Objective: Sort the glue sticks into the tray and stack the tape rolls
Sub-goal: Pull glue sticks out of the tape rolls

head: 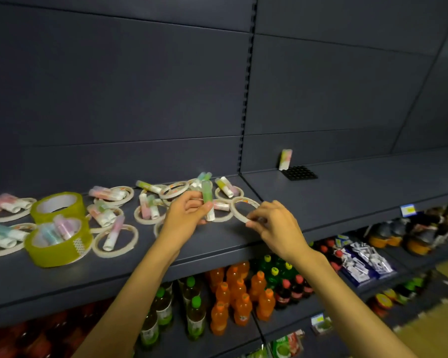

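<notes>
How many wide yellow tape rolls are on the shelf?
2, both at the shelf's left: back roll lying flat, front roll against it with glue sticks inside. More may lie beyond the frame's left edge.

Glue sticks (150, 210) and tape rolls (115, 240) lie scattered on the shelf (217, 244) left — tray (299, 173) right, one glue stick (285, 159) standing at its back corner.

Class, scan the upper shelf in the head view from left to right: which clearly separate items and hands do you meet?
Upper wide yellow-green tape roll → left hand gripping green-capped glue stick → right hand pinching thin white tape ring → black dimpled tray.
</notes>
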